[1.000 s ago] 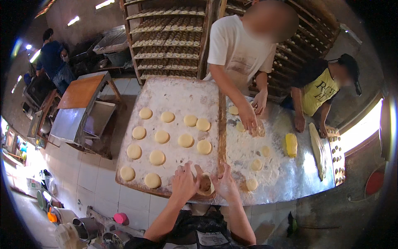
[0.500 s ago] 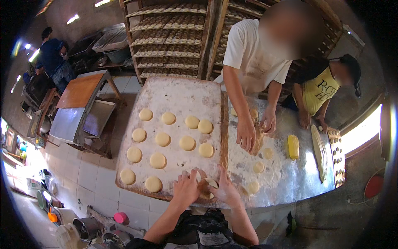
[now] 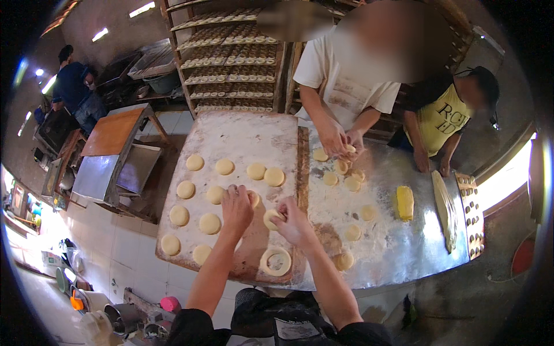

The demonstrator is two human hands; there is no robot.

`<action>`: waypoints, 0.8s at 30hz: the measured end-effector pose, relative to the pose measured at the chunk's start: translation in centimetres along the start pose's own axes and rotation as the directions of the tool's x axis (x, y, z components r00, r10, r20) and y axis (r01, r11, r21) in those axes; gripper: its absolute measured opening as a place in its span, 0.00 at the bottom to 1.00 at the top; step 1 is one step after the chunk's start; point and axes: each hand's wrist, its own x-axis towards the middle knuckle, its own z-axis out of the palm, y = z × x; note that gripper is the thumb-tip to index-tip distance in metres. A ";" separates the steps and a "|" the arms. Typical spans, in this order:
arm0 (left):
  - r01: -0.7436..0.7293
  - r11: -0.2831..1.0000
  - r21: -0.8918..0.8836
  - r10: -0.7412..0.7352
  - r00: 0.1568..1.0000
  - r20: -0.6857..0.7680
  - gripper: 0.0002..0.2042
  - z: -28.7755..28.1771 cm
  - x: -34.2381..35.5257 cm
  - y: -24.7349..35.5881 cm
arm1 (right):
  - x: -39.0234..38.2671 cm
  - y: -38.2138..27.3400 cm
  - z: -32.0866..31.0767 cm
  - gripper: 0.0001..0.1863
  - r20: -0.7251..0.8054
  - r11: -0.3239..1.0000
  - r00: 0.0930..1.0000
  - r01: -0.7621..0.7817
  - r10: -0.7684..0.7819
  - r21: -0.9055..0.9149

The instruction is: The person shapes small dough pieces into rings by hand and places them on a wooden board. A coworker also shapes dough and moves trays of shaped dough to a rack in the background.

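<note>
Flat pale dough rounds (image 3: 210, 223) lie in rows on the floured wooden board (image 3: 242, 124) before me. My left hand (image 3: 236, 210) is at the board's middle, its fingers bent down around the edge of a dough round (image 3: 253, 199) that it partly covers. To the right, my right hand (image 3: 295, 224) grips another dough round (image 3: 272, 219) between thumb and fingers, at the right side of the board. A dough ring (image 3: 276, 262) with an open centre lies by the near edge, below my right hand, touched by neither hand.
Across the metal-topped table (image 3: 381, 254), a co-worker's hands (image 3: 344, 143) hold a small dough piece above several loose rounds (image 3: 352, 184). Further right lie a yellow block (image 3: 404, 203) and a long dough strip (image 3: 444, 213). Another person leans at the right end. Racks (image 3: 231, 63) of dough rings stand behind.
Both my hands have moved away from the near-edge dough ring, forward to two rounds. The ring now lies uncovered. The co-worker's hands have drawn back toward the table's far edge, lifting a dough piece.
</note>
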 end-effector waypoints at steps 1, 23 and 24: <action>-0.006 0.998 -0.066 0.007 1.000 0.015 0.12 -0.1 0.2 0.0 | -1.6 1.0 -1.6 0.24 -0.081 0.993 0.996 0.056 -0.047 0.108; 0.145 0.897 -0.418 0.078 0.877 0.474 0.22 5.3 -6.4 27.5 | -13.1 19.3 -21.4 0.21 -0.074 0.940 0.941 -0.321 0.330 0.117; 0.183 0.861 -0.475 0.109 0.845 0.523 0.22 4.6 -6.5 28.3 | -12.8 18.6 -21.6 0.21 -0.061 0.940 0.972 -0.201 0.226 0.274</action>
